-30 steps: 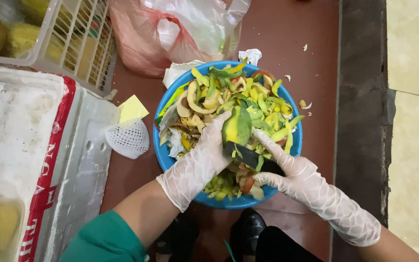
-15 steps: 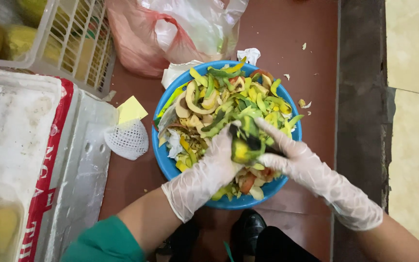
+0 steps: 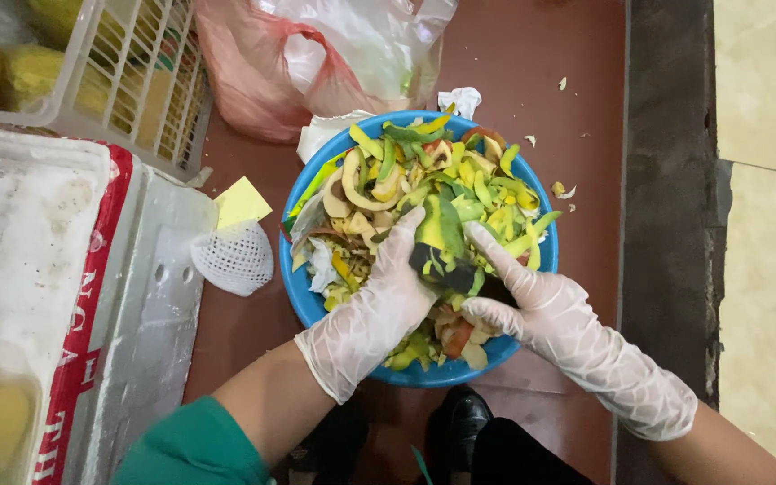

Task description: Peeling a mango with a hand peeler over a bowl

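Gripping a green-yellow fruit (image 3: 442, 242) together, both gloved hands curl over the blue basin (image 3: 303, 287).

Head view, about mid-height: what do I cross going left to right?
White foam box → white mesh fruit sleeve → blue basin of peels → left hand → dark green peel piece held by both hands → right hand → dark floor strip → pale tile.

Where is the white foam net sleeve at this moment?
In the head view, the white foam net sleeve lies on the red-brown floor, left of the blue basin, just below a yellow paper square and beside the white foam box lid.
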